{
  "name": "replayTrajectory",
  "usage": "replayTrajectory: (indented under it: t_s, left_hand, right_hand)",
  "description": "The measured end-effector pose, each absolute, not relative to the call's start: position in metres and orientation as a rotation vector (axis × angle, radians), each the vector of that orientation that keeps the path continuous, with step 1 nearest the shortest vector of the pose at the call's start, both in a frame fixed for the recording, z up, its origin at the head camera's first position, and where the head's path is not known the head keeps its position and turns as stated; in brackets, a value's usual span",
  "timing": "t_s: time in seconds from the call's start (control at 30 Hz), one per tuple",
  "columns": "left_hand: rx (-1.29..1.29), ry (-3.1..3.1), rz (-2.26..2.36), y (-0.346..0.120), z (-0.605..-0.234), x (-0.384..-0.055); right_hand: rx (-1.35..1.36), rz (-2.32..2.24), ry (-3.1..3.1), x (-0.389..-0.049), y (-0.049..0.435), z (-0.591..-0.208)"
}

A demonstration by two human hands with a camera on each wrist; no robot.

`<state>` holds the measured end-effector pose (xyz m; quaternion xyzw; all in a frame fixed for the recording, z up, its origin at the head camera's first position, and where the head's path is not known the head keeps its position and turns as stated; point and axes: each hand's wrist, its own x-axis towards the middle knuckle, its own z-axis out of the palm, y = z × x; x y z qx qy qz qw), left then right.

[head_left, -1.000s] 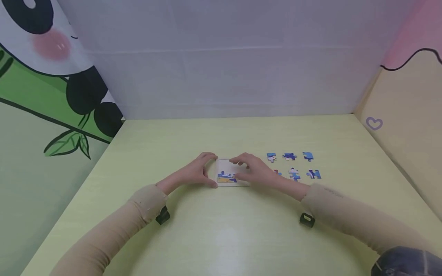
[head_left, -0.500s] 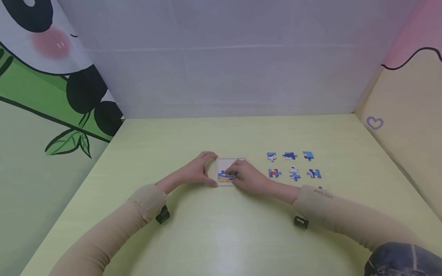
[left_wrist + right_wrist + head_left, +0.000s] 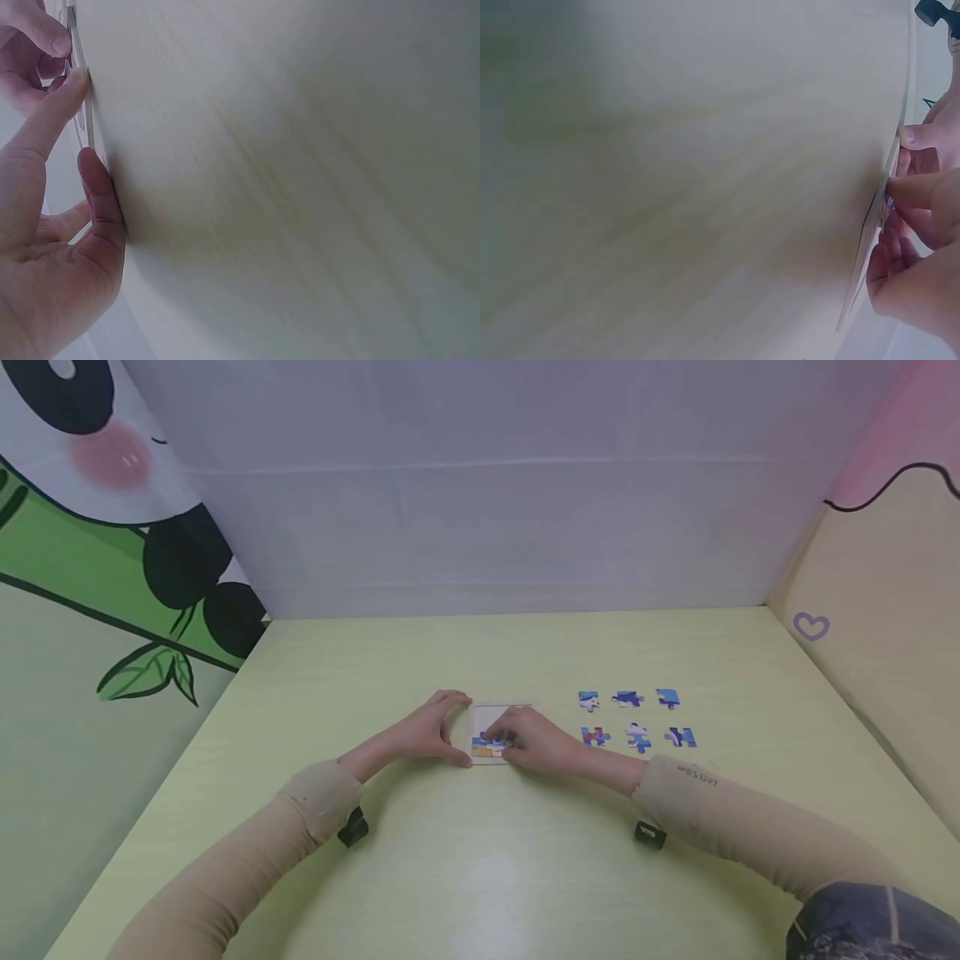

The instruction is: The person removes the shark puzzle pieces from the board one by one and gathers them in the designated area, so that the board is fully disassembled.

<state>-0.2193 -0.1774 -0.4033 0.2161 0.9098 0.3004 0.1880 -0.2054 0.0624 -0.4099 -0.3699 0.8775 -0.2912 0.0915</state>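
A small white puzzle tray [image 3: 492, 717] lies on the table, with joined blue and yellow puzzle pieces along its lower left. My left hand [image 3: 426, 728] holds the tray's left side between thumb and fingers, thumb at the near corner, fingers at the far one. Over the tray my right hand [image 3: 546, 745] pinches a puzzle piece [image 3: 508, 740] down near the joined ones; its fingers cover most of that piece. In the left wrist view the left hand [image 3: 67, 247] grips the tray edge. The right wrist view shows the right hand [image 3: 922, 247] bent over the tray [image 3: 862, 251].
To the right of the tray lie several loose puzzle pieces in two rows, among them a blue corner piece [image 3: 667, 697] and a red-and-blue piece [image 3: 596, 737]. The right sleeve [image 3: 720, 810] passes close below them. A pale wall [image 3: 480, 543] stands behind the table [image 3: 405, 877].
My right hand has come left and down over the tray, its fingers closing together on the piece beside the joined ones. The left hand has stayed at the tray's edge.
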Motion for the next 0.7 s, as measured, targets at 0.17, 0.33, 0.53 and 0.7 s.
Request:
replayTrajectory:
  t_s: [0.17,0.33,0.53,0.7]
  left_hand:
    - [0.603,2.559,0.837,-0.178,-0.405,-0.220]
    - [0.603,2.565,0.826,-0.178,-0.405,-0.220]
    - [0.609,2.563,0.840,-0.177,-0.403,-0.218]
    - [0.605,2.565,0.853,-0.176,-0.402,-0.218]
  right_hand:
    - [-1.136,-0.823,2.620,-0.204,0.066,-0.411]
    - [-1.193,-0.810,2.582,-0.207,0.070,-0.407]
    - [-1.262,-0.715,2.501,-0.215,0.074,-0.402]
    - [-1.278,-0.633,2.461,-0.220,0.077,-0.395]
